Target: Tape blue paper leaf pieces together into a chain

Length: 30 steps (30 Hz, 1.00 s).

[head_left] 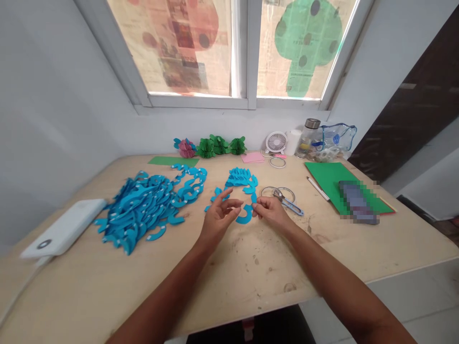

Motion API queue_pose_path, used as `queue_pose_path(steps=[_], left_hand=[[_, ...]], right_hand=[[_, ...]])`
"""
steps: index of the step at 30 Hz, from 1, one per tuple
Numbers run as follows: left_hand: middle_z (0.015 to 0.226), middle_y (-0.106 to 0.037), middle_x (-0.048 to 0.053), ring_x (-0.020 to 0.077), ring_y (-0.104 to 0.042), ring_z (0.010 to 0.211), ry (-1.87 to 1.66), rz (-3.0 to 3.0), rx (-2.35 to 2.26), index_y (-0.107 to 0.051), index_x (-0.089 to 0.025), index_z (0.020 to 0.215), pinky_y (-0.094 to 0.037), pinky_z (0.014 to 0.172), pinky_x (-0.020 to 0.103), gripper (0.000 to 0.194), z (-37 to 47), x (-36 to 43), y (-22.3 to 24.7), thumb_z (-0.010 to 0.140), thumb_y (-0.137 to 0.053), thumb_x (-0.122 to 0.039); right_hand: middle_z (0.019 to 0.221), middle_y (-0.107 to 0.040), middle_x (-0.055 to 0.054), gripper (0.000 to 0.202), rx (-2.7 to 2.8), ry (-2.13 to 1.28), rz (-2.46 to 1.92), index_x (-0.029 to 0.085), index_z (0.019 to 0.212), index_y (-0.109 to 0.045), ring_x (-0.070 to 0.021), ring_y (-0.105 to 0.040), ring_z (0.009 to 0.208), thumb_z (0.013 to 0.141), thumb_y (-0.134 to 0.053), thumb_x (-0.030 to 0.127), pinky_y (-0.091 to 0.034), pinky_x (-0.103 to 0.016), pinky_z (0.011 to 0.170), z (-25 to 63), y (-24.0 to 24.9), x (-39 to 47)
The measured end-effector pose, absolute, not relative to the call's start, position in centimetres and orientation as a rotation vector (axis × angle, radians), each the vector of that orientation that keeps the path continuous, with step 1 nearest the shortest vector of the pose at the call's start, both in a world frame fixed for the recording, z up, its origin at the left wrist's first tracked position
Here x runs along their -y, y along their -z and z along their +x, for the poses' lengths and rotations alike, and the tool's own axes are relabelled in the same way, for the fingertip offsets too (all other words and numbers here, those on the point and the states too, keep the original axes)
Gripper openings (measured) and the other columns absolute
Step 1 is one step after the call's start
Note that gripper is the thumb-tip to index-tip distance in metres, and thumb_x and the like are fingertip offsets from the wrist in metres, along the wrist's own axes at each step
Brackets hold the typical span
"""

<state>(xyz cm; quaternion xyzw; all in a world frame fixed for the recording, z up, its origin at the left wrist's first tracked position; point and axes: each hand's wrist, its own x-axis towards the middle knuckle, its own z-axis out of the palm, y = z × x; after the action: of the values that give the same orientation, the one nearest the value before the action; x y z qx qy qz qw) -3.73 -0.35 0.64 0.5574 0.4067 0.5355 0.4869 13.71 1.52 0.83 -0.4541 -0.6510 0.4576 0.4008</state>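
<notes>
My right hand (268,211) pinches the edge of a blue paper strip (254,197) between thumb and fingertips. Just across from it, my left hand (221,214) has its fingers curved and apart, with nothing visible in them. Between the two hands lies a curved blue paper piece (244,216), shaped like a C. Beyond them is a linked bunch of blue paper pieces (239,177). Some blue paper is partly hidden behind my left hand. A large heap of blue curved paper pieces (138,208), many with small white patches, spreads to the left, joined by a looping chain (191,184).
A utility knife (289,202) lies by tape rings right of my hands. Farther right are a pen (318,188), a green board (324,174) and a blurred phone-like object (358,203). A white power bank (66,227) sits left. Green paper flowers (217,145) and a fan (276,142) line the wall.
</notes>
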Motion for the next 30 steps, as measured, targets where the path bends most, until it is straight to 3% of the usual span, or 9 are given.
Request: queue_pose_path(steps=[10, 21, 30], left_hand=[[0.071, -0.064, 0.001, 0.0139, -0.060, 0.065, -1.263, 1.106, -0.975, -0.051, -0.016, 0.115, -0.047, 0.061, 0.026, 0.057, -2.0, 0.4, -1.1, 0.063, -0.071, -0.026], [0.071, -0.064, 0.002, 0.0122, -0.057, 0.061, -1.146, 1.072, -0.838, -0.052, -0.018, 0.118, -0.043, 0.051, 0.021, 0.062, -1.6, 1.2, 0.4, 0.061, -0.074, -0.024], [0.070, -0.062, 0.001, 0.0093, -0.052, 0.052, -1.100, 1.101, -0.790, -0.051, -0.021, 0.121, -0.041, 0.045, 0.020, 0.060, -1.4, 1.6, 0.5, 0.065, -0.071, -0.024]], right_hand=[[0.056, -0.057, 0.002, 0.028, 1.800, -1.126, -1.083, 0.016, 0.060, -0.057, -0.0072, -0.047, 0.048, 0.080, -0.050, 0.034, -0.036, -0.018, 0.048, 13.9, -0.9, -1.2], [0.067, -0.061, 0.000, 0.018, 1.493, -1.198, -1.080, 0.016, 0.083, -0.065, -0.0100, -0.053, 0.059, 0.075, -0.056, 0.029, -0.040, -0.021, 0.055, 14.0, -0.2, -2.1], [0.066, -0.060, 0.001, 0.015, 1.423, -1.272, -1.075, 0.016, 0.073, -0.063, -0.0089, -0.051, 0.058, 0.070, -0.063, 0.030, -0.038, -0.021, 0.056, 14.0, -0.6, -2.0]])
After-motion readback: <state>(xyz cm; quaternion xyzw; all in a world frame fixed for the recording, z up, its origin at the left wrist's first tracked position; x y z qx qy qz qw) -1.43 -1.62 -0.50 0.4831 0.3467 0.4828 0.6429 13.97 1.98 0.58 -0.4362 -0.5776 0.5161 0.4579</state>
